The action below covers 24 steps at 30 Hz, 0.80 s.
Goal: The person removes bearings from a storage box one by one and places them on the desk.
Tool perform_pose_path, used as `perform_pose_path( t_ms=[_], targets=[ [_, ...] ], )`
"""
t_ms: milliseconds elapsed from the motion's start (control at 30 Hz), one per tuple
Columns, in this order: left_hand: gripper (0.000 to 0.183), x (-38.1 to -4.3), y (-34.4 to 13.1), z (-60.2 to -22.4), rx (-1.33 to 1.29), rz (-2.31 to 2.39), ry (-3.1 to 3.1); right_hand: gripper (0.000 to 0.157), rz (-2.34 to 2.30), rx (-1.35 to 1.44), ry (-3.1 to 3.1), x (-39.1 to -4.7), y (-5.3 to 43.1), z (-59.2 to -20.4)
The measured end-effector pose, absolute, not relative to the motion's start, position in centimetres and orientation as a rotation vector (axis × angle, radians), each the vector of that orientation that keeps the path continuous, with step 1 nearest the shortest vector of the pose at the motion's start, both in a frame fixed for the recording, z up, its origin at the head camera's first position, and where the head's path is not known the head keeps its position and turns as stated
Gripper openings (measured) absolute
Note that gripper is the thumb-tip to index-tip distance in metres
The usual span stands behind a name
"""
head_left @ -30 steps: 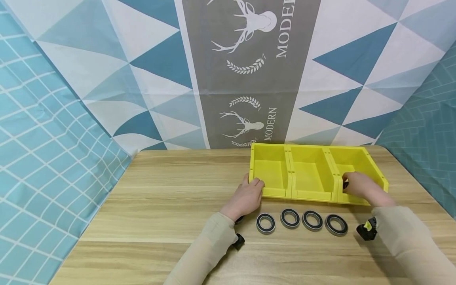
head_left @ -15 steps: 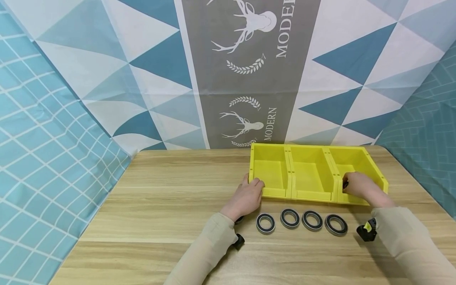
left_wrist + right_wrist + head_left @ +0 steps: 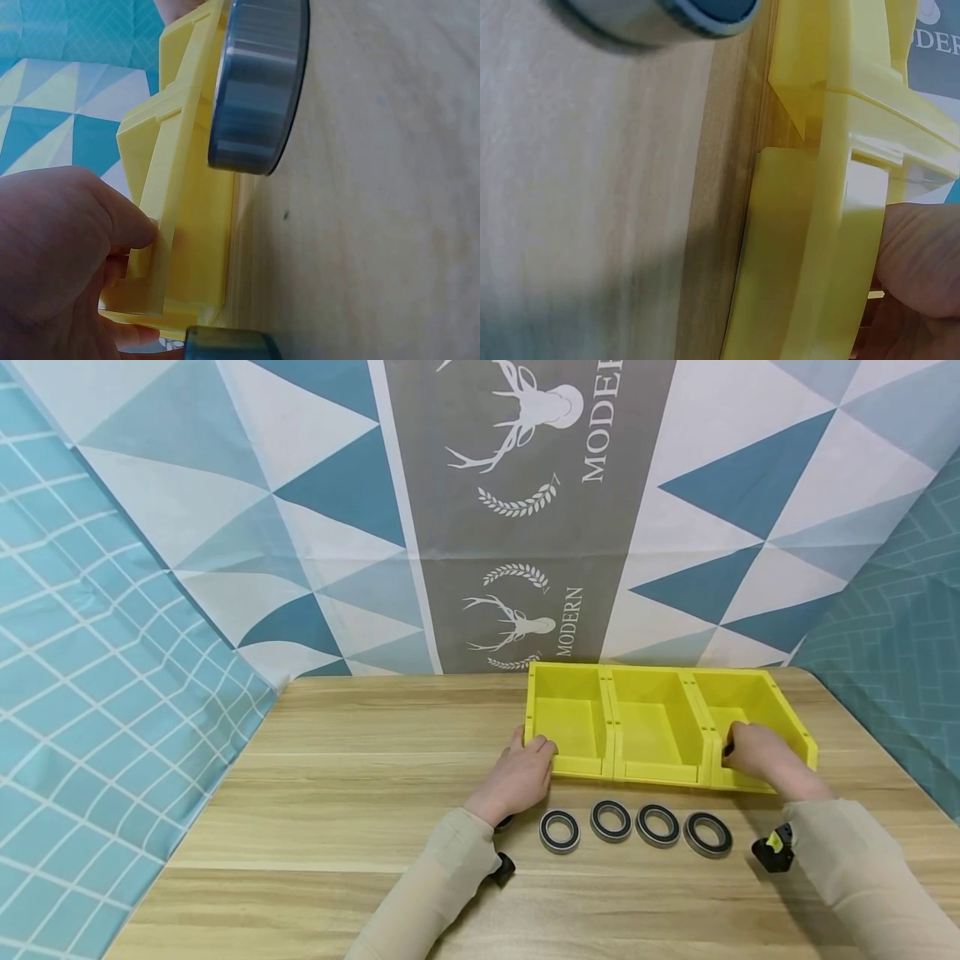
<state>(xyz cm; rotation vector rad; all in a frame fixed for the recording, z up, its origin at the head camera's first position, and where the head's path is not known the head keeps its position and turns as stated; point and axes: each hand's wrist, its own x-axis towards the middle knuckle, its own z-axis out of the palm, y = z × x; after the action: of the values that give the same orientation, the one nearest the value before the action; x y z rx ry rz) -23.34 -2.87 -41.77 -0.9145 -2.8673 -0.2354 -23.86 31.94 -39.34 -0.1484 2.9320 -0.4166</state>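
A yellow three-compartment bin (image 3: 660, 772) stands on the table, made of joined trays. My left hand (image 3: 516, 778) grips its front left corner, the thumb over the front wall in the left wrist view. My right hand (image 3: 761, 752) reaches into the right compartment with curled fingers. Between them shows a small dark edge (image 3: 727, 749), like part of a bearing; the fingers hide the rest. Before the bin lies a row of dark-faced metal bearings: one (image 3: 558, 832), a second (image 3: 611, 821), a third (image 3: 657, 825) and one at the right (image 3: 707, 835). Another bearing (image 3: 504, 823) is mostly hidden under my left wrist.
The wood-grain table (image 3: 337, 793) reaches back to a patterned cloth wall (image 3: 525, 527). Tiled-pattern cloths hang at the left (image 3: 97, 652) and right (image 3: 892, 627). A black wrist camera (image 3: 774, 847) sits under the right sleeve.
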Motion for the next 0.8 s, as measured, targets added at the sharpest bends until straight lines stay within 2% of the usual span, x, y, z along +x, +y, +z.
perform_pose_path(
  t_ms=[800],
  targets=[
    [0.021,-23.40,-2.86,-41.86,-0.912,-0.236,-2.873,0.030,-0.451,-0.137,2.997,-24.12,32.65,-40.35]
  ],
)
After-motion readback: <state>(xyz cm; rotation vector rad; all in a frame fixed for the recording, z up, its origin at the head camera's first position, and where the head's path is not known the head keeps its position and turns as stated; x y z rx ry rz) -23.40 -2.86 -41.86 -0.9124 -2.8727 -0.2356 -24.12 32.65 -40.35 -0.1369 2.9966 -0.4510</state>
